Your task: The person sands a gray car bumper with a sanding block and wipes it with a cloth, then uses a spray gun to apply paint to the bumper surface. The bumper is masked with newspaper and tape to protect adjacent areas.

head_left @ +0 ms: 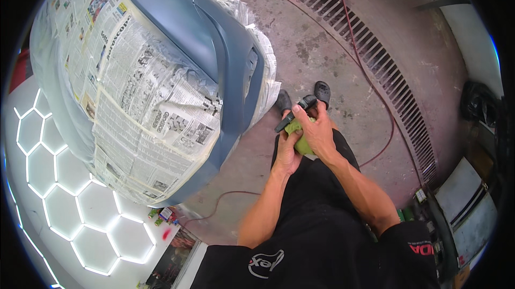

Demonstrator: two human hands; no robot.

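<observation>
Two items: slim dark tool (284,122), crumpled green cloth (302,145) | tool: 10 o'clock of right hand (320,133), gripped | cloth: 1 o'clock of left hand (288,156), gripped

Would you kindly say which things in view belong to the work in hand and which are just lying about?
Apparently belonging:
long dark object and green cloth, held in left hand and right hand
blue-grey bodywork, newspaper masking

Apparently just lying about:
reddish hose on floor
black bundle, far right
</observation>
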